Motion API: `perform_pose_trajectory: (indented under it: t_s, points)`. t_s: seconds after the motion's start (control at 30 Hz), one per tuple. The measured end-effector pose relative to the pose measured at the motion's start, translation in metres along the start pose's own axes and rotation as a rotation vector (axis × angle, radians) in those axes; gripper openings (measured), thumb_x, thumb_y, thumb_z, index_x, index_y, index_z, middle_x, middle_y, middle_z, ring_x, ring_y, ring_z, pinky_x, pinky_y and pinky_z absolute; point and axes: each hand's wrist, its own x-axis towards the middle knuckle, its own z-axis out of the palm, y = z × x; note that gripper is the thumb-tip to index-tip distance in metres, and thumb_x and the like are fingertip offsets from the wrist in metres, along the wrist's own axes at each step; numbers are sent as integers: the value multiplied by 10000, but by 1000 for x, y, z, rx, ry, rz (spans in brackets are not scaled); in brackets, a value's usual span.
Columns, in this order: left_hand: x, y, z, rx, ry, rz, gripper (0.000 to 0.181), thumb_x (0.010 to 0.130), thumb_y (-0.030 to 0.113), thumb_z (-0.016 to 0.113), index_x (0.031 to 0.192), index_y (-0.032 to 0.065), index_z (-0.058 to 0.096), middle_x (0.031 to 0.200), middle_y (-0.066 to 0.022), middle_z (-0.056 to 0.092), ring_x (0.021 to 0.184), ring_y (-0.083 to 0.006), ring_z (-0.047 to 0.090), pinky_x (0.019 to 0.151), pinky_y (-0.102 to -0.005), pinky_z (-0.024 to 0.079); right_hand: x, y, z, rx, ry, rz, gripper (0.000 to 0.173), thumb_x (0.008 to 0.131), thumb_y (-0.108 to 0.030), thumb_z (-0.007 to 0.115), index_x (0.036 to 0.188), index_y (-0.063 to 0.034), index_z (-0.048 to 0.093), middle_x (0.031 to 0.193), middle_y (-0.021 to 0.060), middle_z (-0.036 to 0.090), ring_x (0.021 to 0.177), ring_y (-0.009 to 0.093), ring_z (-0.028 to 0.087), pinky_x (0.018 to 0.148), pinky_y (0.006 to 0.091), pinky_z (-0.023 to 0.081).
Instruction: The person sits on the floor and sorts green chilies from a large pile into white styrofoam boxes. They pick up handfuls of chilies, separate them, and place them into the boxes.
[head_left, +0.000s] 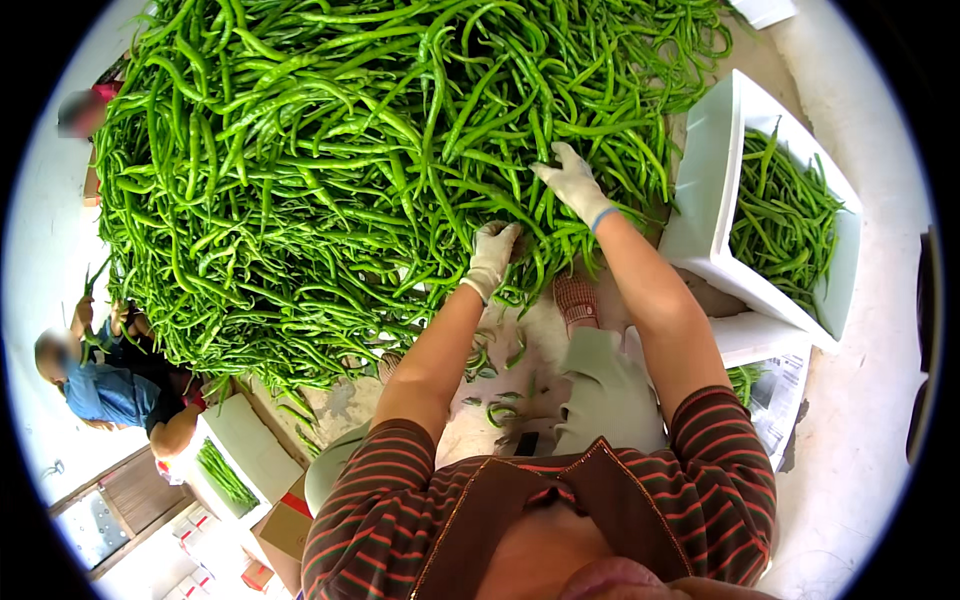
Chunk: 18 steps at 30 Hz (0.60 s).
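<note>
A broad heap of long green chili peppers (360, 165) spreads before me. My left hand (493, 255), in a pale work glove, is at the near edge of the heap with its fingers curled downward. Whether a pepper is in those fingers is hidden. Farther out and to the right, my right hand (574, 180), also gloved, reaches over the peppers with thumb and fingers apart. No pepper is plainly gripped in it. On my right a white foam box (727, 172), tilted towards me, holds many green peppers (784, 217).
A co-worker (112, 390) in blue sits at the left edge of the heap, beside another white foam box (251, 435) with peppers in it. Loose peppers (502, 412) lie on the floor between my feet. Newspaper (780, 397) lies under the right box. Cardboard boxes (285, 536) stand lower left.
</note>
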Motion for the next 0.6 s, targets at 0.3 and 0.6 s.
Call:
perform_pose_trajectory:
  t_s: [0.3, 0.6]
  points:
    - [18, 17, 17, 268, 143, 115, 306, 897, 282, 690, 876, -22, 661, 682, -53, 643, 492, -132, 579, 474, -277, 492, -31, 21, -7, 878, -30, -96, 332, 979, -109, 555, 1288, 12, 565, 843, 74, 674, 690, 130, 600, 636, 280, 497]
    - [19, 20, 18, 358, 100, 146, 279, 907, 249, 656, 965, -24, 667, 723, -45, 647, 554, -125, 581, 528, -272, 482, -107, 19, -34, 999, -44, 247, 289, 932, -311, 662, 869, -29, 670, 916, 113, 730, 720, 153, 670, 492, 244, 369]
